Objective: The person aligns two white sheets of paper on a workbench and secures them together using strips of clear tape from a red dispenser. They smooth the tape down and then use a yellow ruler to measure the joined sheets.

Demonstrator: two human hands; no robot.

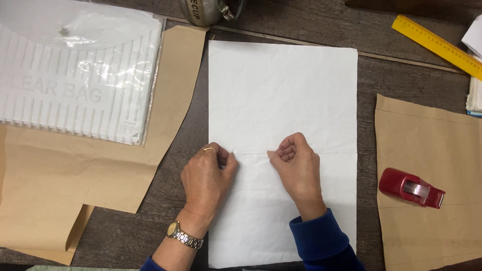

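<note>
Two hands press a creased white paper sheet on the dark wooden table
Left hand and right hand, both curled shut, pinch its fold line

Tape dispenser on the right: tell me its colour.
Red tape dispenser, seen in the head view.

Metal cup and ruler run off frame.

free: bare table flanking white paper | blocked: tape dispenser right, plastic folder left, can above
</note>
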